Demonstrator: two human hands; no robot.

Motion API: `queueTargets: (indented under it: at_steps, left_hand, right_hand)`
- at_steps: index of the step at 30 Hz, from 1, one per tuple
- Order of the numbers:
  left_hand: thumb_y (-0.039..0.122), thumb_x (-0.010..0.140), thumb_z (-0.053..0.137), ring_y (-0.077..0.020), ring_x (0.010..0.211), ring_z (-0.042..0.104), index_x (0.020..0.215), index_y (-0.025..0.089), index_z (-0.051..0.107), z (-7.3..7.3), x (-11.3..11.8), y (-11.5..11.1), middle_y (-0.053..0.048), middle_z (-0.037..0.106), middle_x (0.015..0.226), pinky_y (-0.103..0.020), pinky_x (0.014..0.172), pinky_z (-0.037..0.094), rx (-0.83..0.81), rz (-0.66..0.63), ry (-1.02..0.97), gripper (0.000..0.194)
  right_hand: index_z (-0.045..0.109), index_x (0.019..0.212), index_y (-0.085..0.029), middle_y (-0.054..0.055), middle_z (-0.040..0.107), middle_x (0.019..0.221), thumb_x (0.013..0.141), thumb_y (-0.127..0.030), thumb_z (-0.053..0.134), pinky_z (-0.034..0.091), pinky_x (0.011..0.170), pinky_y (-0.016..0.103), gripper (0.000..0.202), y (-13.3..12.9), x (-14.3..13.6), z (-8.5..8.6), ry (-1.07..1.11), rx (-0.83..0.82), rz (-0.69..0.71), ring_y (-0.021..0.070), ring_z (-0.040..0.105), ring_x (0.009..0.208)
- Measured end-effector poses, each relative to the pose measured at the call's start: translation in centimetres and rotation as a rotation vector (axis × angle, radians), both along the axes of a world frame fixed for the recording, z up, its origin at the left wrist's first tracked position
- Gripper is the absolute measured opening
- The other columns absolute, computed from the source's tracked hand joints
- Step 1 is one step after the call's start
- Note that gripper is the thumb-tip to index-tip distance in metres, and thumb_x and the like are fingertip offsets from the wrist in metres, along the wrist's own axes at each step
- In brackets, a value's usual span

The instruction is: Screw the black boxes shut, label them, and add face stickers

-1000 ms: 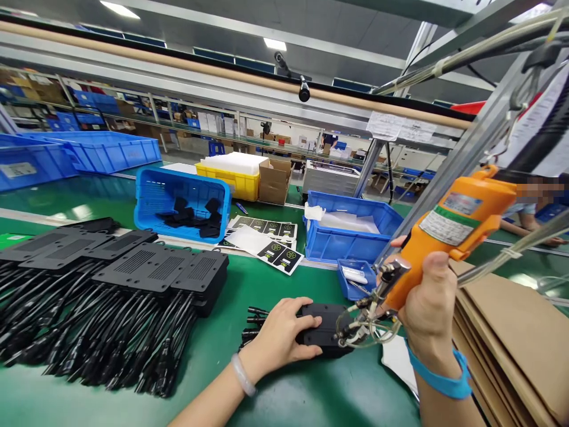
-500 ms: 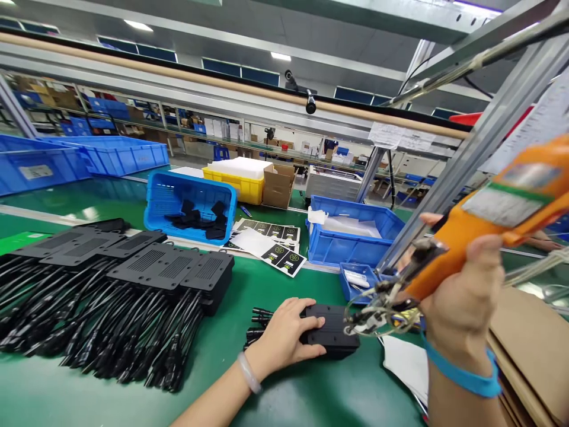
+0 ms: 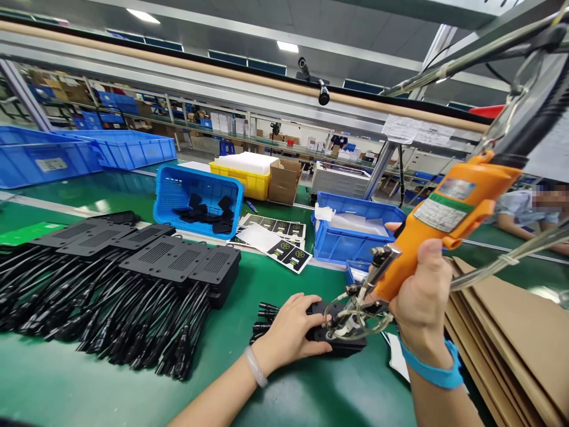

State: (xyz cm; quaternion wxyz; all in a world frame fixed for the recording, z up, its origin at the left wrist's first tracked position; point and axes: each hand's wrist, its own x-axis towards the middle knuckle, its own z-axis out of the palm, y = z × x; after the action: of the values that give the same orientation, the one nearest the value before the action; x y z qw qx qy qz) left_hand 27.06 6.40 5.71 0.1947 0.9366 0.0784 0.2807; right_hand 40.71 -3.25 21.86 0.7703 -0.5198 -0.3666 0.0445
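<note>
My left hand (image 3: 293, 329) grips a black plastic box (image 3: 351, 345) lying on the green bench, thumb on the near side and fingers over the top. Black cable connectors (image 3: 267, 314) stick out from the box's left end. In my right hand (image 3: 424, 284) is an orange power screwdriver (image 3: 438, 219), held tilted with its metal tip end and thin clear tubing down over the box. Whether the tip touches a screw is hidden by the tubing. Left of my hands lie several black adapter boxes (image 3: 164, 258) in a row, their cables (image 3: 146, 320) trailing toward me.
A blue basket (image 3: 162, 196) holds black pieces. Printed label sheets (image 3: 284, 246) lie beside it. A blue bin (image 3: 347, 246) with white paper stands behind my hands, and cardboard sheets (image 3: 511, 332) stack at right. Another person's arm (image 3: 511, 225) rests far right.
The screwdriver has swung left and down, bringing its tip end over the black box. My left hand stays on the box. The view has shifted slightly.
</note>
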Motion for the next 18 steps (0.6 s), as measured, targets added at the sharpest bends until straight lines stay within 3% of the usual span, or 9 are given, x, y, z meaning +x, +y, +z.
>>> queueTargets:
  at_steps: [13,16,18]
  left_hand:
    - [0.055,0.066,0.087,-0.0299,0.107,0.062,0.105,0.026,0.074,-0.1,0.0,-0.2,-0.011,0.061,0.125,-0.044,0.093,0.051,-0.009,0.015,0.0,0.051]
    - [0.052,0.067,0.088,-0.0305,0.108,0.062,0.106,0.025,0.074,-0.1,0.0,-0.1,-0.012,0.061,0.128,-0.044,0.094,0.051,-0.006,0.011,0.004,0.049]
    - [0.05,0.068,0.088,-0.0311,0.109,0.062,0.107,0.025,0.074,-0.1,-0.1,-0.1,-0.012,0.061,0.13,-0.046,0.096,0.051,-0.002,0.007,0.017,0.048]
  right_hand:
    - [0.067,0.094,-0.019,0.002,0.058,0.064,0.089,-0.065,0.048,0.045,0.04,0.026,0.05,-1.1,-1.0,-2.8,-0.04,0.052,-0.094,0.017,0.059,0.053]
    - [0.066,0.098,-0.02,0.0,0.055,0.061,0.083,-0.07,0.051,0.041,0.037,0.028,0.054,-1.3,-0.8,-1.9,0.004,0.047,-0.03,0.0167,0.053,0.047]
    - [0.066,0.102,-0.02,0.0,0.055,0.064,0.082,-0.071,0.05,0.039,0.036,0.028,0.057,-1.1,-0.3,-0.3,-0.003,0.055,-0.035,0.0157,0.051,0.045]
